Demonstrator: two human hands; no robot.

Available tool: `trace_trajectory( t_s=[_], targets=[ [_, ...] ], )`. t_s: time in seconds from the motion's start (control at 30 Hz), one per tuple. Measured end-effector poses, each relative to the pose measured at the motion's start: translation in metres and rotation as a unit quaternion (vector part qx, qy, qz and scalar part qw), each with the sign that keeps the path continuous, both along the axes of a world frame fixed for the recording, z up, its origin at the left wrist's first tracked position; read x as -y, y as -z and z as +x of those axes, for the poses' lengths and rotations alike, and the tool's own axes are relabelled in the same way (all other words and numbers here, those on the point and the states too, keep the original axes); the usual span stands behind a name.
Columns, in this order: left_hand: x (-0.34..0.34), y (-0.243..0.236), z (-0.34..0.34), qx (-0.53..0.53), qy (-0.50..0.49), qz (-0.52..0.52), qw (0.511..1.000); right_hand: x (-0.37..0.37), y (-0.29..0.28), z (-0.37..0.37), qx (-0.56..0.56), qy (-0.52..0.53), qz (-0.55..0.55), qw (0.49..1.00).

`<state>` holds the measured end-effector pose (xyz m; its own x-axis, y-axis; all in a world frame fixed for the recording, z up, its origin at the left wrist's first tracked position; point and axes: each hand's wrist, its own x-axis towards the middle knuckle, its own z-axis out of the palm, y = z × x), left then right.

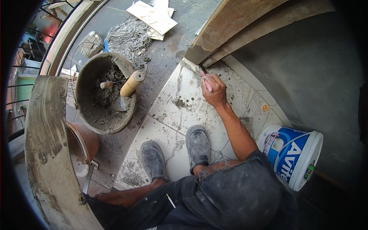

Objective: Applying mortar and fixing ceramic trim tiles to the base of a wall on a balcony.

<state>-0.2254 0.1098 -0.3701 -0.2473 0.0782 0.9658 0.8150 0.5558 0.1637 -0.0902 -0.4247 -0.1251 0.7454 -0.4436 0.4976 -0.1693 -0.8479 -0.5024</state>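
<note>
Right hand point(214, 90): we pinch a slim tool between bent fingers, thumb and palm drawn in close.
Slim tool point(208, 83): its pink handle sits in our grip, its dark tip down by the tile corner at the foot of the brown boards; we cannot tell whether the tip touches.
Left hand: outside our view, so we cannot tell its state.
White tiles point(165, 101): we stand on them in dusty grey shoes point(197, 143); the glossy faces carry grey smears, crumbs and dark joint lines.
Grey floor point(165, 55): dull and stained, it borders the tiles on our left.
Wall point(306, 69): smooth, dark grey, curving on our right through the lens.
Brown boards point(234, 27): long, flat and scuffed, running above the tile corner.
Round bucket point(85, 88): mortar-crusted, with lumpy grey mortar point(105, 96) and a stout, pale wooden handle point(132, 83) leaning inside.
Stringy heap point(128, 40): limp grey strands beside flat, pale angular pieces point(153, 17).
Plastic pail point(293, 153): blue and white, lying tilted near the wall.
Left plank point(48, 130): broad, streaked with dried grey.
</note>
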Motion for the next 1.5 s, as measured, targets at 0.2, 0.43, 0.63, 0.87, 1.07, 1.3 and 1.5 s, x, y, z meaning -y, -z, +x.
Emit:
trace_trajectory(
  t_s=[0.2, 0.43, 0.63, 0.87, 1.07, 1.3, 1.5],
  targets=[
    [0.002, -0.01, 0.005, -0.009, -0.011, 0.033, 0.999, -0.005, -0.012, 0.012, -0.004, 0.023, 0.017, 1.0],
    [0.029, -0.022, -0.001, -0.042, -0.013, 0.062, 0.997, 0.005, -0.025, 0.008, 0.028, 0.057, 0.002, 0.998],
    [0.044, -0.028, 0.011, -0.07, -0.022, 0.082, 0.994, 0.009, -0.069, 0.003, 0.021, 0.058, -0.041, 0.997],
    [0.023, -0.025, 0.011, -0.087, -0.049, 0.13, 0.986, -0.017, -0.146, -0.007, 0.109, 0.059, -0.095, 0.988],
    [0.046, -0.025, 0.014, -0.105, -0.049, 0.154, 0.981, -0.028, -0.072, -0.006, 0.041, -0.005, -0.005, 0.999],
    [0.043, -0.029, 0.007, -0.122, -0.064, 0.197, 0.971, -0.007, -0.047, 0.029, 0.015, -0.003, -0.019, 1.0],
    [0.029, -0.003, -0.016, -0.145, -0.066, 0.225, 0.961, -0.006, -0.134, 0.019, 0.074, -0.006, -0.095, 0.993]
  ],
)
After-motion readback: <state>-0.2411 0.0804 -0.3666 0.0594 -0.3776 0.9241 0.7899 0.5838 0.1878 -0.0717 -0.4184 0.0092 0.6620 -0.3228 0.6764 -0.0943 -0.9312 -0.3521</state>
